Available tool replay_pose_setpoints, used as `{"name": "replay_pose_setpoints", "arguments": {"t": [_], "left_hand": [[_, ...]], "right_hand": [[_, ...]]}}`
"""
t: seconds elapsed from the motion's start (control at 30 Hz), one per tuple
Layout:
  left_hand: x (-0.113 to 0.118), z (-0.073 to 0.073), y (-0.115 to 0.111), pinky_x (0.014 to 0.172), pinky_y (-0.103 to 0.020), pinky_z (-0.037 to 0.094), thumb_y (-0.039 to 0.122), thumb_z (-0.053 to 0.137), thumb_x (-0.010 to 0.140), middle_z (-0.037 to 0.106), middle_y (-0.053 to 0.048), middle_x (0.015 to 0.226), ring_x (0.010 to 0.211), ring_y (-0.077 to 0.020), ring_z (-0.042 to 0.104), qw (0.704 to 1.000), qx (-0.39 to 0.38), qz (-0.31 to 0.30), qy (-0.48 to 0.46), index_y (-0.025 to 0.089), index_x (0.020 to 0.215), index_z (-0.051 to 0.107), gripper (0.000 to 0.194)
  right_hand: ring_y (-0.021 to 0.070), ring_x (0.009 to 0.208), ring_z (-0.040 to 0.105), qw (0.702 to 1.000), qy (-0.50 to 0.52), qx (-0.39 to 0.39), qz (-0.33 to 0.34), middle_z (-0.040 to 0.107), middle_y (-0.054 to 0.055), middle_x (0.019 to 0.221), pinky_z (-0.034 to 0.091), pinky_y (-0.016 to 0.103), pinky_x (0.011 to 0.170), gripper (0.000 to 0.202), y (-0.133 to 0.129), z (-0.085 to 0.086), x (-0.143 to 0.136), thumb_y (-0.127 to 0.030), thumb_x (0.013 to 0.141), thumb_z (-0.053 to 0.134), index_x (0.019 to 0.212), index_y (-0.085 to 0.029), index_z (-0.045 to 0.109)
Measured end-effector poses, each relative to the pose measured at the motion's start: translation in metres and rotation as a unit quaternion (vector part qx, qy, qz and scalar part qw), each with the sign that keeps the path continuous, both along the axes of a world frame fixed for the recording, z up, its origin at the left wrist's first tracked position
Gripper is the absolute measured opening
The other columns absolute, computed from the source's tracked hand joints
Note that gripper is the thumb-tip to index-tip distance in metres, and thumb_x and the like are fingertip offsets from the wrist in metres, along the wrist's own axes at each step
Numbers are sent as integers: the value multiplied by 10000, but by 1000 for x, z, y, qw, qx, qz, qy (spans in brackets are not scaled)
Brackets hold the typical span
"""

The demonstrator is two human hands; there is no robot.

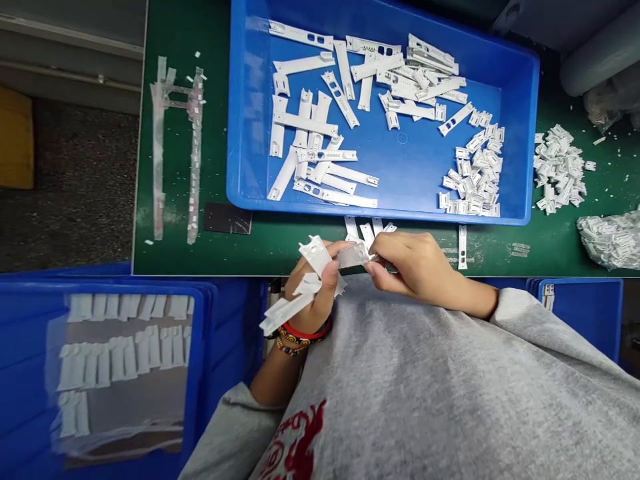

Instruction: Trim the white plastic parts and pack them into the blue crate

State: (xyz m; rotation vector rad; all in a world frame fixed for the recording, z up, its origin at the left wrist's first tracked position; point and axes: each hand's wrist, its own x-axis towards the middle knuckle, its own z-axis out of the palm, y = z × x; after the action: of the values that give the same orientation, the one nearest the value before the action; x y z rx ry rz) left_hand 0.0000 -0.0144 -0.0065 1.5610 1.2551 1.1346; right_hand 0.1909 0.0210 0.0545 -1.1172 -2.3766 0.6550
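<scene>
My left hand (323, 293) is closed around several white plastic strips (289, 311), which stick out on both sides of the thumb. Between the two hands lies another white plastic strip (354, 255), its left end by my left fingers. My right hand (413, 267) pinches the right end of that strip with thumb and forefinger. Whether a smaller part sits in the right fingertips cannot be made out. Just beyond the hands, more white strips (367, 233) lie on the green table, partly hidden by the fingers.
A blue tray (320, 205) holds loose white strips and small white clips (477, 167). More clips (560, 167) are heaped to its right, near a filled plastic bag (610, 240). Lower left, a blue crate (200, 373) contains rows of strips. A black card (227, 219) lies on the green table (425, 237).
</scene>
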Motion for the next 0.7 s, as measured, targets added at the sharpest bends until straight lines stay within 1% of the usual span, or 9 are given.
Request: {"name": "replay_pose_setpoints", "arguments": {"t": [0.1, 0.2, 0.3, 0.43, 0.5, 0.57, 0.63, 0.7], "left_hand": [[3, 0, -2, 854, -385, 530, 444, 431, 1002, 682, -71, 923, 904, -233, 643, 999, 25, 17, 19, 225, 997, 701, 348], [6, 4, -1, 794, -368, 532, 434, 427, 1004, 681, -63, 892, 835, -219, 640, 997, 52, 32, 36, 221, 991, 702, 348], [8, 7, 2, 732, -356, 522, 418, 412, 1011, 683, -60, 856, 769, -206, 627, 995, 77, 40, 49, 216, 975, 700, 354], [10, 7, 3, 740, -353, 528, 408, 421, 1008, 689, -65, 862, 783, -206, 636, 993, 92, 51, 54, 209, 955, 701, 348], [10, 4, 2, 762, -360, 535, 446, 414, 1004, 685, -69, 853, 801, -213, 641, 994, 79, 56, 59, 206, 945, 705, 382], [8, 2, 0, 799, -371, 540, 482, 406, 999, 687, -73, 864, 829, -220, 648, 996, 56, 53, 54, 202, 953, 710, 415], [6, -2, -1, 849, -384, 539, 492, 419, 993, 701, -78, 907, 883, -231, 658, 998, 29, 39, 32, 205, 982, 716, 414], [2, -5, 0, 891, -394, 538, 482, 447, 989, 718, -82, 969, 938, -243, 668, 1000, -7, 19, 4, 212, 1021, 724, 388]], "right_hand": [[103, 558, 403, 1000, -2, 7, -7, 503, -10, 629, 277, 235, 525, 448, -1, -1, -1, -417, 1049, 278, 766, -185, 538], [106, 557, 392, 1000, -14, 3, -14, 492, -10, 628, 274, 238, 522, 461, -2, -1, -2, -429, 1046, 256, 764, -190, 532], [107, 557, 392, 1000, -4, 5, -9, 488, -11, 628, 269, 241, 518, 453, -2, -1, -2, -415, 1046, 256, 759, -192, 525], [103, 550, 398, 1000, 4, -1, 5, 482, -14, 623, 268, 243, 517, 451, -1, -5, -1, -407, 1052, 249, 747, -195, 506], [103, 556, 413, 1000, 2, -16, 18, 487, -12, 627, 281, 241, 526, 448, -1, -7, -1, -412, 1052, 251, 747, -197, 498], [101, 565, 435, 999, 7, -38, 22, 509, -11, 643, 301, 235, 538, 417, 0, -8, -1, -423, 1043, 290, 760, -198, 499], [94, 568, 456, 997, 25, -67, -1, 550, -14, 681, 328, 222, 550, 348, 0, -9, -1, -439, 1018, 365, 830, -194, 525], [86, 568, 476, 993, 54, -96, -41, 589, -18, 727, 358, 209, 566, 265, -1, -9, 1, -420, 987, 432, 952, -185, 550]]}}
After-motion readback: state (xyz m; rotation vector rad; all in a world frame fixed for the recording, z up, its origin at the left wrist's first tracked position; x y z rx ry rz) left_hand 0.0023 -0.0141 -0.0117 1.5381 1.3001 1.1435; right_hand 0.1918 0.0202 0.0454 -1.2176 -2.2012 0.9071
